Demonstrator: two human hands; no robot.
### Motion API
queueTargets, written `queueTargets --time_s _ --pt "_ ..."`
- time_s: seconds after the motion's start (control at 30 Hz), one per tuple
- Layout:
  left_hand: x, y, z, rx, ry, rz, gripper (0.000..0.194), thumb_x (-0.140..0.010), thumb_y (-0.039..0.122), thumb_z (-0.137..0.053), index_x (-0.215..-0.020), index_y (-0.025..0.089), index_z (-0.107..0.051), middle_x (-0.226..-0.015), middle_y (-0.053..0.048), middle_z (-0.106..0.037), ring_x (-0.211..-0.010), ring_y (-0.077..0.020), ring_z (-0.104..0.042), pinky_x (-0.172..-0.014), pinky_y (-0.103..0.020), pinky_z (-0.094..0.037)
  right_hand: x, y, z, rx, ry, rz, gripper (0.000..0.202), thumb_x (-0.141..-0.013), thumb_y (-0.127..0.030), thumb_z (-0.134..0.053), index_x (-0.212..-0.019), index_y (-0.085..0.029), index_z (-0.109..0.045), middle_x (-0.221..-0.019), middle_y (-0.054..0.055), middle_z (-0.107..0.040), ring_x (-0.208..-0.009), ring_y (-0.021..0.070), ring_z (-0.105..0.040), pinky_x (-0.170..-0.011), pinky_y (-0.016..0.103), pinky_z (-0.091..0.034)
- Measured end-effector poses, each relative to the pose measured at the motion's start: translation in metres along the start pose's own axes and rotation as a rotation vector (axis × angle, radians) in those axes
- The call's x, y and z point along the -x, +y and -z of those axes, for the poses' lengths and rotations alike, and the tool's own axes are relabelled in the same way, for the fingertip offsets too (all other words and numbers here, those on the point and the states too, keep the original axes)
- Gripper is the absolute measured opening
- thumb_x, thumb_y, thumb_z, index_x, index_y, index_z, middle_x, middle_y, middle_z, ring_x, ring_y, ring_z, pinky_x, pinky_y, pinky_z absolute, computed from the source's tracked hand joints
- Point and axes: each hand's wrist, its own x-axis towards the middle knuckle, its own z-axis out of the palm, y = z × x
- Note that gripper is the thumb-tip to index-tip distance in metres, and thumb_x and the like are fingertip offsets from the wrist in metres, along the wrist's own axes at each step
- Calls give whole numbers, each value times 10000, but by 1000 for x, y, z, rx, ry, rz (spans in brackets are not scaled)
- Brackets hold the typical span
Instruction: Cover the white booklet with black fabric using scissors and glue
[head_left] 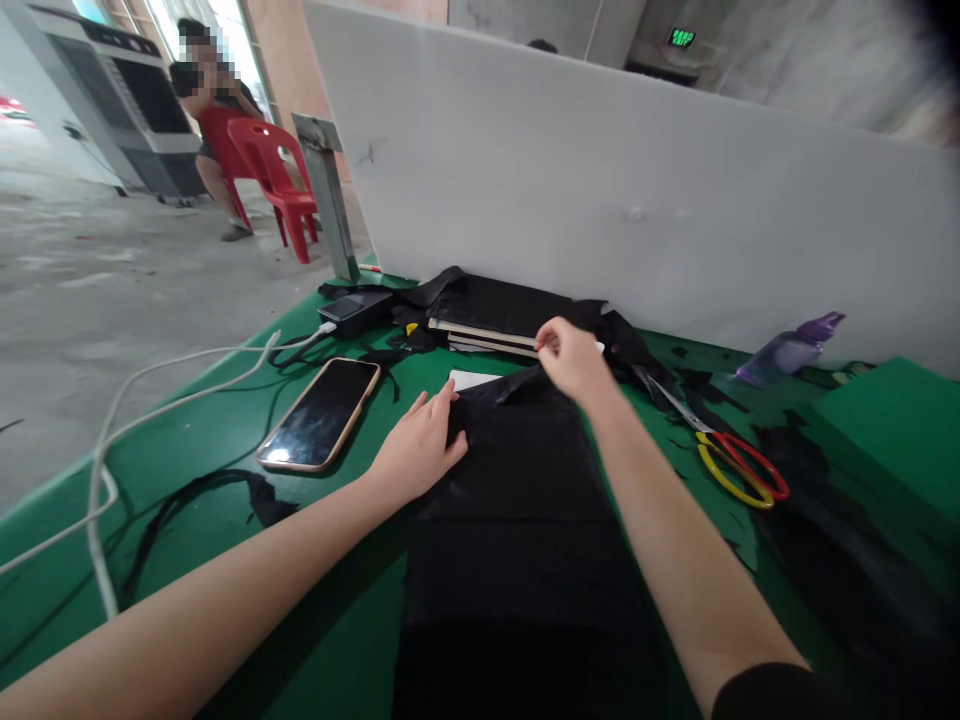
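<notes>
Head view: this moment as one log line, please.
left hand: open on left edge of black sheet | right hand: curled at sheet's far edge, grip unclear | phone: left side | scissors: right side

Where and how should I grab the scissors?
Likely best by the red and yellow handle loops, coming from the near right with the right hand. The scissors lie with those loops toward that side and the blades angled away to the left.

At the left fingers (441, 405), the flat sheet material (525, 460) was plain black, on a plain green surface (217, 430). Right of the right fingers (555, 328), the metal scissors (701, 430) were silver-bladed, yellow- and red-handled; farther right, the translucent plastic bottle (784, 352) was purple. Beyond all fingers, the upright board (600, 180) was white.
</notes>
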Motion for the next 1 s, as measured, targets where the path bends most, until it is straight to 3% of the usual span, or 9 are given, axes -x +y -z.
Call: queueTargets --time_s 0.07,0.17,0.27,0.33,0.5,0.67,0.77,1.0 --pt "0 -1 -1 25 0 11 618 -864 272 -419 -1420 96 -216 -1299 -140 -524 -1208 -258 -505 -1118 -439 -280 10 -2 -31 141 114 67 213 -735 -44 -396 -745 -209 -532 -752 52 -585 -770 202 -544 -783 380 -427" --pt "1 -2 -1 98 3 56 615 -862 275 -425 -1411 89 -219 -1311 -155 -498 -1223 -255 -480 -1084 -425 -328 21 3 -54 158 115 238 244 -743 -35 -350 -758 -212 -517 -788 50 -589 -847 202 -535 -888 378 -386" --pt "0 -4 -1 181 34 105 621 -866 284 -430 -1412 88 -206 -1350 -167 -446 -1260 -257 -434 -1059 -408 -358 24 13 -54 147 114 277 270 -716 -26 -355 -802 -212 -531 -833 51 -601 -907 203 -531 -941 377 -349" --pt "-3 -8 -3 258 74 157 579 -881 269 -406 -1404 103 -221 -1365 -158 -433 -1276 -246 -417 -1059 -404 -356 22 18 -52 156 47 279 303 -671 -18 -375 -834 -209 -545 -869 55 -611 -941 209 -531 -958 384 -331" --pt "-19 -28 -10 488 200 312 395 -882 173 -344 -1273 136 -392 -1217 -119 -570 -1144 -184 -542 -1005 -368 -410 19 22 -56 170 -30 248 320 -687 -8 -356 -823 -214 -559 -877 49 -636 -925 207 -544 -973 404 -301" --pt "-44 -40 -15 476 249 400 224 -852 201 -396 -974 181 -582 -939 -50 -677 -874 -187 -627 -827 -326 -471 24 14 -51 247 96 34 214 -776 -92 -378 -815 -213 -551 -835 63 -656 -799 228 -581 -792 375 -384" --pt "-56 -41 -15 496 232 425 215 -846 219 -400 -899 200 -608 -791 -15 -685 -727 -172 -631 -719 -288 -470 27 9 -48 182 86 -56 201 -799 -132 -402 -920 -226 -532 -850 44 -685 -737 217 -612 -693 334 -414" --pt "-71 -55 -20 604 206 473 341 -886 314 -343 -798 165 -637 -828 -46 -717 -584 -150 -653 -621 -255 -475 29 6 -49 -81 -104 79 291 -802 -89 -373 -996 -240 -530 -949 17 -691 -740 170 -642 -748 314 -468"
